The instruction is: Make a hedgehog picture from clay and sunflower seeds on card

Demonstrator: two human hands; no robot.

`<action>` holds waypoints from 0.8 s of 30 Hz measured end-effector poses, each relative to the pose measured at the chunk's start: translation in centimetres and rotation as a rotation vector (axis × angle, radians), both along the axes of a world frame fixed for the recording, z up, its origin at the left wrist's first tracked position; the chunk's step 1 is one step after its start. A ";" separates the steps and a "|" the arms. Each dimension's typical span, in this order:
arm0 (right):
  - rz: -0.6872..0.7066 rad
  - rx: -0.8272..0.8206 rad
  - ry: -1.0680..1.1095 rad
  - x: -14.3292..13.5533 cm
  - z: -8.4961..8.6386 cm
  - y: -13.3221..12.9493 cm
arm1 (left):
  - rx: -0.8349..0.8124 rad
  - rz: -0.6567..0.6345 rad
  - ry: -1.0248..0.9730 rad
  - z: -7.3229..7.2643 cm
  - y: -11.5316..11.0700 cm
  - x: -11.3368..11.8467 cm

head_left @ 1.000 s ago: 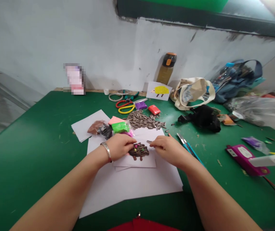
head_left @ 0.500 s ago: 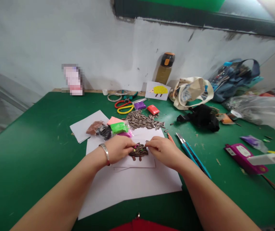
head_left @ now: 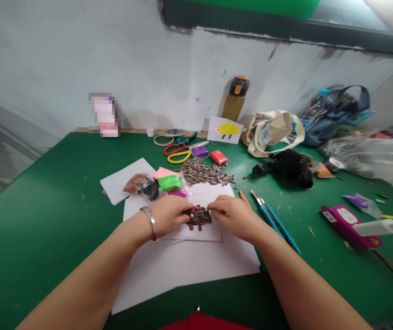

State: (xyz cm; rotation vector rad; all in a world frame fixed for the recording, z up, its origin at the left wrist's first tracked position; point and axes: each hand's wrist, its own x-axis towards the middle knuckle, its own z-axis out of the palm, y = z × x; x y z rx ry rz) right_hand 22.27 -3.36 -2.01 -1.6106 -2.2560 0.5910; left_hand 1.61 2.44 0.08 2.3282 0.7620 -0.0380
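In the head view, taking the clock from the seed-covered figure [head_left: 200,215], which lies on a small white sheet [head_left: 207,234] over larger white paper [head_left: 182,275] on the green table [head_left: 45,220]; the left hand [head_left: 169,214] touches its 9 o'clock edge with bent fingers, and the right hand [head_left: 231,211] is at 2 o'clock with thumb and forefinger drawn close; I cannot tell whether either pinches a seed.

Most of the visible body already wears overlapping seeds, with small pink, yellow and green bits among them; two brown feet are in place at 6 o'clock; the 9 o'clock end is hidden, so its state cannot be told; the work looks well advanced, with perhaps some filling or pressing at the edges left; plenty of loose seeds [head_left: 201,174] remain at 12 o'clock, and coloured packets [head_left: 170,183] lie at 11.
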 end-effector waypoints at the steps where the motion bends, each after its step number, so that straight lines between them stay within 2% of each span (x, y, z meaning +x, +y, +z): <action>1: 0.004 -0.003 0.003 0.0 0.0 0.0 | -0.015 0.004 -0.009 0.0 0.0 -0.1; 4: 0.005 -0.008 0.002 -0.1 0.1 -0.1 | -0.016 -0.015 -0.027 -0.1 0.0 -0.2; 9: 0.001 -0.001 0.014 -0.1 0.1 -0.1 | 0.072 -0.032 -0.004 -0.4 0.0 -0.2; 16: 0.088 -0.038 0.095 -0.5 -0.4 0.2 | 0.068 -0.026 0.009 -0.7 0.1 -0.2; 24: 0.078 -0.021 0.125 -0.9 -0.7 0.2 | 0.090 0.001 0.042 -1.1 0.2 -0.1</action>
